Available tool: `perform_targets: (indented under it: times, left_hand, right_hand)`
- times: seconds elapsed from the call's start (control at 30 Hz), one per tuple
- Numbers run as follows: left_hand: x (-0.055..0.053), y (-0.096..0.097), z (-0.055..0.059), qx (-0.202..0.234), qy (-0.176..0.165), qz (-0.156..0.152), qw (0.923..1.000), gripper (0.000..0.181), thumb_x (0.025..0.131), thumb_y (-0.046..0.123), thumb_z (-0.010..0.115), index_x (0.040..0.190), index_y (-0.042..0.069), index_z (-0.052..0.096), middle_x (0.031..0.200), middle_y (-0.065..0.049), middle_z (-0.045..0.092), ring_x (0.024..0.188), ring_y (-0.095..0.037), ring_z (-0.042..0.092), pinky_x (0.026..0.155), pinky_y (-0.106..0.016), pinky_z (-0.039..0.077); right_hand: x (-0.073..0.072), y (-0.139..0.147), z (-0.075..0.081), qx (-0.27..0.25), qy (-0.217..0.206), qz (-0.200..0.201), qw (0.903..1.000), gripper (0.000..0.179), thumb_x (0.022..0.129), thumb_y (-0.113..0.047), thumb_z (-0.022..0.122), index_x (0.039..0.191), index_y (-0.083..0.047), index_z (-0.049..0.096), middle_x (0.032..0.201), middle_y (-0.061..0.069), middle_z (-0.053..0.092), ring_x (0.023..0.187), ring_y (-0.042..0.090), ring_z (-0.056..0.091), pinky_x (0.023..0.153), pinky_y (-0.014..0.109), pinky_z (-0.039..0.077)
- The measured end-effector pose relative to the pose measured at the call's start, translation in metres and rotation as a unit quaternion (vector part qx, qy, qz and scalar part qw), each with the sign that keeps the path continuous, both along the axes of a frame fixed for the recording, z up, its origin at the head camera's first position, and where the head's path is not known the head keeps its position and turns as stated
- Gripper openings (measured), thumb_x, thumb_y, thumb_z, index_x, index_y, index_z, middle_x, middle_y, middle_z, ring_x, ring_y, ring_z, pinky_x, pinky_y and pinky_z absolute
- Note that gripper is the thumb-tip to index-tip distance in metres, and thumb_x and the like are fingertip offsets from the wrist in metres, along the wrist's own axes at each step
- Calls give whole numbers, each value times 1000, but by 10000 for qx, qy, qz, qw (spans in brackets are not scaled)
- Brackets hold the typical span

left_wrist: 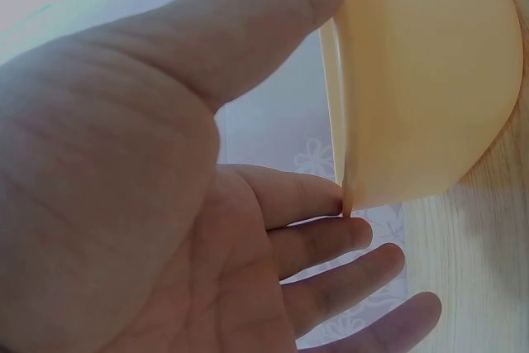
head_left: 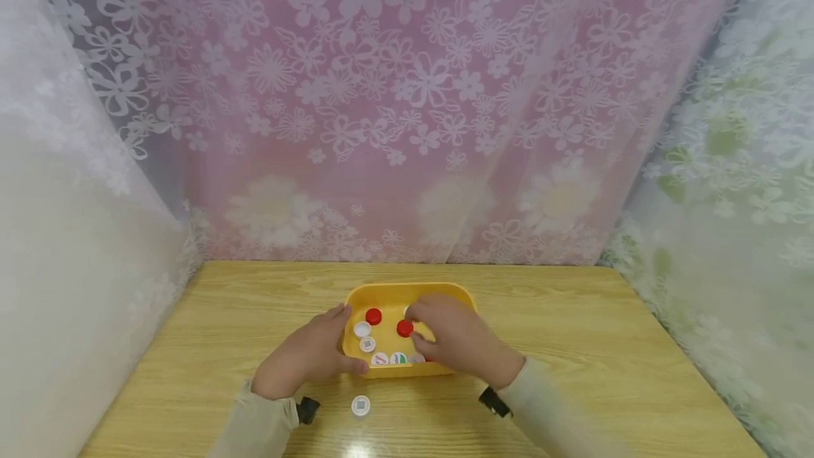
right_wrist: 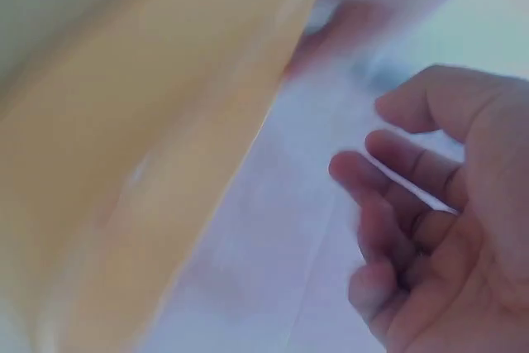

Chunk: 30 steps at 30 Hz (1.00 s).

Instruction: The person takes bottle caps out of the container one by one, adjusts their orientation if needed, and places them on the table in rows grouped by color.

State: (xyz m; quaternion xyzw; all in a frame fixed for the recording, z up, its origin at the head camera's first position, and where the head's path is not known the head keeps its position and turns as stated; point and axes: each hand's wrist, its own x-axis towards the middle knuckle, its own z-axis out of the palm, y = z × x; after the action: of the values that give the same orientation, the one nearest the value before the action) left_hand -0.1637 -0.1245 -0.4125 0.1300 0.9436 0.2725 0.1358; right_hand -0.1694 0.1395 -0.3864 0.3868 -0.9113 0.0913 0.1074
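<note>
Spanning the left end of the yellow bin (head_left: 407, 371), the left hand (head_left: 311, 352) was placed with its thumb against the near-left corner and its index fingertip at the left rim; its fingers were seen extended and parted in the left wrist view. The right hand (head_left: 454, 334) was held over the right part of the bin, with thumb and fingers apart and loosely bent. Between its thumb and fingers a red cap (head_left: 405, 329) was seen from above; whether it was touched could not be told. The bin was set on the wooden counter (head_left: 572, 373), toward its middle.

Inside, at the left, a second red cap (head_left: 373, 316) was seen farthest away, with a white cap (head_left: 362, 329) and a square-marked disc (head_left: 367, 343) nearer. Two printed discs (head_left: 398, 358) were lined up along the near wall. Another white disc (head_left: 360, 406) was left outside, on the near side. The counter was backed by a pink floral curtain (head_left: 407, 90).
</note>
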Motion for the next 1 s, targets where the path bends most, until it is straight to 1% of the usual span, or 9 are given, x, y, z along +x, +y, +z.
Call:
perform_targets:
  times: [0.07,0.13,0.27,0.33,0.43,0.6,0.7,0.8,1.0]
  left_hand:
    - [-1,0,0,-67,-42,51,10000,115,76,55,89,163,5,31,167,-15,31,150,-42,33,119,-61,32]
    - [-1,0,0,-110,-64,75,9999,115,76,54,89,163,6,30,168,-15,30,151,-42,33,119,-61,32]
    - [-1,0,0,-46,-47,85,9999,115,75,52,90,163,6,31,167,-16,32,150,-43,34,118,-61,32]
    - [0,0,0,6,-12,87,10000,115,75,50,91,162,4,32,166,-17,33,149,-43,35,118,-61,33]
    - [0,2,1,13,35,93,9999,115,73,50,92,161,4,33,165,-18,35,149,-44,36,117,-61,34]
    - [-1,5,0,-122,66,73,9999,116,73,52,91,161,4,34,165,-18,35,149,-43,36,117,-61,34]
    - [-2,7,0,-174,60,45,9998,116,73,53,91,161,3,33,165,-18,35,149,-43,36,117,-60,34]
    - [-2,8,0,-191,75,63,9998,116,73,52,91,161,3,34,165,-18,35,148,-43,37,117,-60,35]
    - [-2,6,0,-231,97,118,9996,116,72,52,92,160,3,34,164,-17,37,147,-42,39,116,-60,36]
  right_hand:
    - [-23,15,4,397,58,-452,9982,15,91,-21,78,102,-15,70,93,-4,68,83,16,60,80,34,56]
    - [-43,28,5,883,-10,-725,9935,17,91,-22,80,102,-13,71,92,-2,68,82,19,60,81,37,56]
    - [-69,42,-1,1753,-290,-738,9813,19,89,-24,83,101,-13,74,91,-1,69,84,22,59,86,42,53]
    - [-76,44,-5,2150,-325,-665,9738,20,89,-28,83,102,-15,75,92,-1,71,87,22,57,90,42,50]
    - [-81,45,-15,2772,17,-554,9592,22,90,-35,82,104,-19,76,94,-4,74,88,21,53,93,39,46]
    - [-83,45,-29,3542,809,-290,9312,11,93,-33,76,94,-23,79,89,-7,75,81,19,49,79,31,38]
    - [-83,46,-34,3802,966,-174,9197,11,95,-29,73,86,-25,80,81,-10,74,76,18,47,73,30,34]
    - [-84,47,-36,3819,944,-112,9193,12,95,-28,74,85,-25,80,76,-10,73,73,17,45,72,30,33]
    - [-91,48,-42,3410,560,57,9384,11,94,-31,76,85,-24,78,74,-10,71,71,16,42,74,29,34]
